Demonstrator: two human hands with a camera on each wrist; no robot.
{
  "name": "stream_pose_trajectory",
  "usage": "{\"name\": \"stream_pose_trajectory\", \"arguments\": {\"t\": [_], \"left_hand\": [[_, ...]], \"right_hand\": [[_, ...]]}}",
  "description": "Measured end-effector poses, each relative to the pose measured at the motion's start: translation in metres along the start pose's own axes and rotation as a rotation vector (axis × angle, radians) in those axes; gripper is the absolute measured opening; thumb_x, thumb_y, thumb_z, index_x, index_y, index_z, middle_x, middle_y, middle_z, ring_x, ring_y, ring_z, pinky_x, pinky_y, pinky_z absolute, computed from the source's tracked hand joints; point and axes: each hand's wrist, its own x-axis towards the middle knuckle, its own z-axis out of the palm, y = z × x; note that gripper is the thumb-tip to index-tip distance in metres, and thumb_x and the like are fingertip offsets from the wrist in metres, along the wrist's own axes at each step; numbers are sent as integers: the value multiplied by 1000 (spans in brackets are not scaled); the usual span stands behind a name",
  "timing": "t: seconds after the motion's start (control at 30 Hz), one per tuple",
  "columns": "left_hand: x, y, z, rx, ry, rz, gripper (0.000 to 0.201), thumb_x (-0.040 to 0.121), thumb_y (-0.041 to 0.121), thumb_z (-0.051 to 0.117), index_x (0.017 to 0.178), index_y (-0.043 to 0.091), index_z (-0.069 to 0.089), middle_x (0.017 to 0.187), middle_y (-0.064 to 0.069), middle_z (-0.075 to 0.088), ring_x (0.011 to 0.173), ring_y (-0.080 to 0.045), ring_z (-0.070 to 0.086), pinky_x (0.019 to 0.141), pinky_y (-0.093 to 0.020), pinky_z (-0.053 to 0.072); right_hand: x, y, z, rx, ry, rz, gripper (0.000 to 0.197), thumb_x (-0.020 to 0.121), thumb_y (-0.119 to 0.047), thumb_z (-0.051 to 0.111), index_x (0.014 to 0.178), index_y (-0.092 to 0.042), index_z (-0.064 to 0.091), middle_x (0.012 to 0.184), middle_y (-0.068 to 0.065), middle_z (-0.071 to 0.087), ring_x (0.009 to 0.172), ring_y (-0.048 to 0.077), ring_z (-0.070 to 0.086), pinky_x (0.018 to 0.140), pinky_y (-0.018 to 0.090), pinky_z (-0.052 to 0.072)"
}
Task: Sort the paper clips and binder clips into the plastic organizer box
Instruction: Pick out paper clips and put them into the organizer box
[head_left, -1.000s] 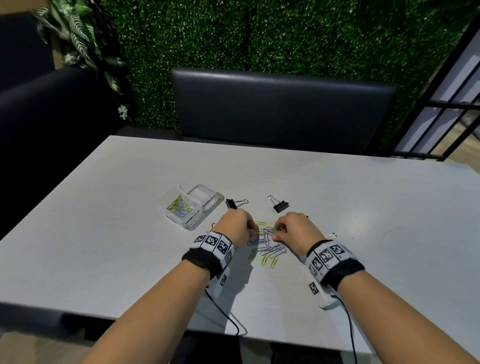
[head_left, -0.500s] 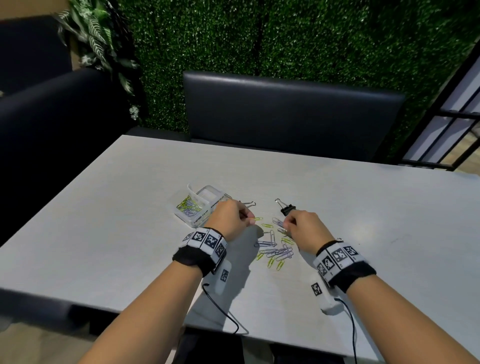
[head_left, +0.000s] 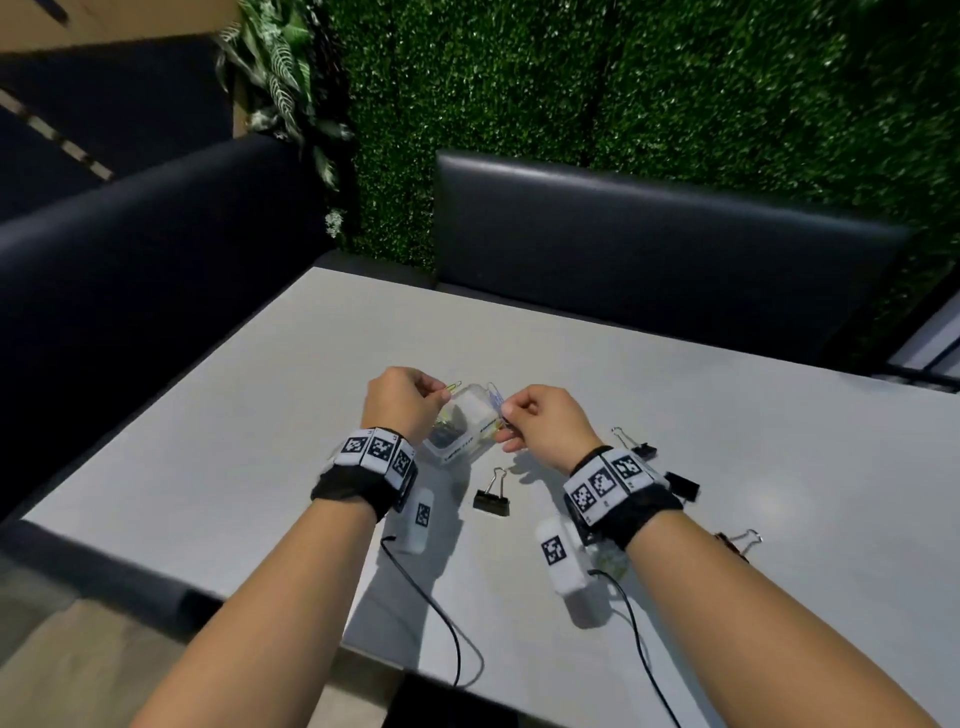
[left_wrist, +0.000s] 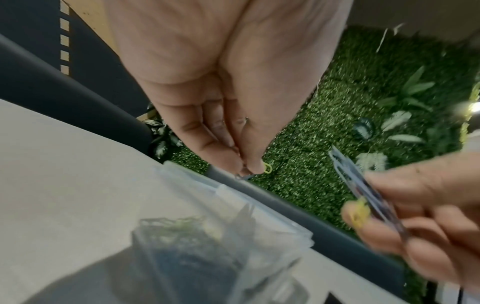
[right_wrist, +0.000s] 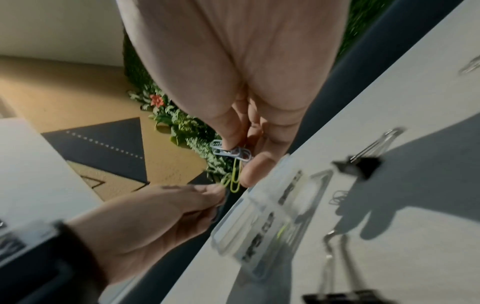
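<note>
A clear plastic organizer box with its lid up sits on the grey table, with yellow and pale clips inside. My left hand hovers over the box's left side and pinches a yellow paper clip, also seen as the yellow paper clip. My right hand hovers over the box's right side and pinches a small bunch of blue and yellow paper clips. Black binder clips lie on the table: a binder clip in front of the box, and others to the right.
Another binder clip lies by my right forearm. Cables trail from both wristbands over the table's near edge. A dark bench seat and a green hedge wall stand behind the table.
Both hands lifted off the loose paper clip pile, each carrying clips, and moved left and away to above the box. The head view shifted, so the pile is now hidden by my right arm.
</note>
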Motion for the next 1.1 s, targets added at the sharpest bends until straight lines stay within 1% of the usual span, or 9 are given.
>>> {"name": "stream_pose_trajectory", "arguments": {"t": [0.17, 0.3, 0.4, 0.5, 0.63, 0.77, 0.87, 1.0, 1.1], "left_hand": [[12, -8, -5, 127, -27, -8, 4, 83, 18, 79, 87, 16, 82, 85, -6, 78, 79, -21, 72, 78, -29, 58], [12, -16, -17, 157, -17, -1, 29, 84, -1, 59, 97, 14, 80, 98, -9, 77, 94, -27, 72, 90, -36, 58], [-4, -5, -16, 130, -22, 123, 26, 89, 9, 60, 104, 17, 79, 102, -5, 78, 98, -22, 71, 93, -30, 54], [-33, 23, 2, 80, -189, 291, 25, 91, 14, 58, 104, 21, 78, 98, 1, 78, 90, -14, 71, 87, -25, 54], [-59, 55, 56, 206, -500, 429, 34, 91, 8, 53, 110, 21, 77, 107, 0, 76, 100, -17, 69, 90, -28, 54], [-80, 69, 109, 548, -705, 461, 34, 92, 11, 52, 122, 9, 67, 126, -15, 58, 116, -35, 60, 96, -42, 51], [-90, 70, 124, 665, -698, 455, 39, 91, 11, 52, 129, 9, 61, 126, -17, 47, 117, -38, 52, 96, -48, 50], [-97, 58, 118, 608, -731, 442, 34, 90, 11, 49, 118, 14, 67, 121, -13, 48, 115, -37, 55, 97, -47, 49], [-93, 47, 103, 608, -692, 487, 47, 93, 24, 53, 140, 16, 55, 135, -14, 47, 124, -34, 53, 102, -46, 47]], "right_hand": [[23, -15, 40, -37, -22, -9, 15, 96, -13, 60, 82, -14, 64, 77, 10, 72, 70, 25, 75, 64, 35, 63], [26, -20, 47, -155, -24, -35, 15, 92, -14, 66, 77, -15, 69, 73, 11, 75, 67, 27, 76, 69, 42, 64], [15, -18, 32, -187, -23, -44, 17, 93, -14, 64, 77, -17, 70, 77, 11, 75, 65, 21, 75, 62, 35, 64], [-2, 1, -12, -335, 46, -37, 17, 91, -17, 63, 77, -17, 72, 71, 3, 75, 60, 17, 70, 52, 28, 57], [-26, 44, -85, -590, 118, 65, 17, 90, -13, 59, 88, -15, 76, 92, 4, 76, 90, 22, 71, 81, 31, 55], [-43, 80, -102, -755, -86, 91, 42, 90, 5, 48, 118, -18, 70, 121, 3, 71, 112, 19, 66, 102, 33, 50], [-56, 103, -94, -718, -79, 26, 61, 82, 16, 41, 118, -27, 66, 122, 2, 70, 112, 16, 66, 100, 38, 52], [-71, 115, -99, -585, -60, -27, 65, 79, 18, 37, 109, -30, 67, 108, -2, 71, 101, 7, 68, 93, 36, 57], [-83, 115, -121, -490, 105, 7, 52, 85, 18, 40, 106, -22, 67, 101, -2, 67, 96, 12, 67, 90, 26, 54]]}}
